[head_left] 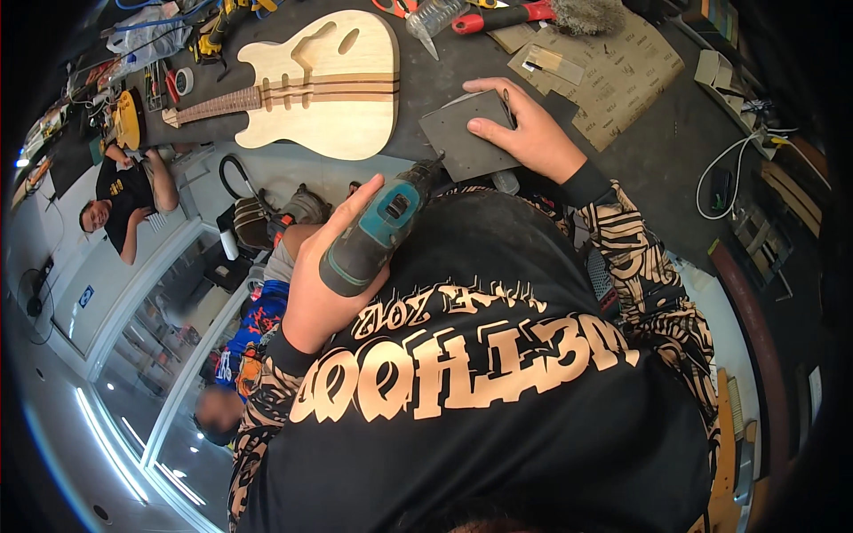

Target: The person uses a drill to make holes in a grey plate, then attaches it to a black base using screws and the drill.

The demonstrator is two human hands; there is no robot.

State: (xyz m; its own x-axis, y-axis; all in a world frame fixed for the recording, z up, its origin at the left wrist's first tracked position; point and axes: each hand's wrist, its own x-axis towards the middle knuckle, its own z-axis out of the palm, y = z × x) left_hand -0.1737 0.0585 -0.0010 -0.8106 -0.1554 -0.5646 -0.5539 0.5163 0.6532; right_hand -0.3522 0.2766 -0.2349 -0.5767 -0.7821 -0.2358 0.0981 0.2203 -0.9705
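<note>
holding rounded drill [384,224], flat matte plate [458,142]

head: left fisheye of head-worn pair | faces steeply down | close above wearer's shirt [480,453] | table [644,173], near edge in upper half

Place: workshop for woodworking
Bench [657,182]: dark top, hand tools [171,86] crowding its left end
Guitar [333,84]: bare pale wood, hollowed in places
Powered: teal-and-black drill [378,229]; yellow-and-black tool [211,43]
</note>
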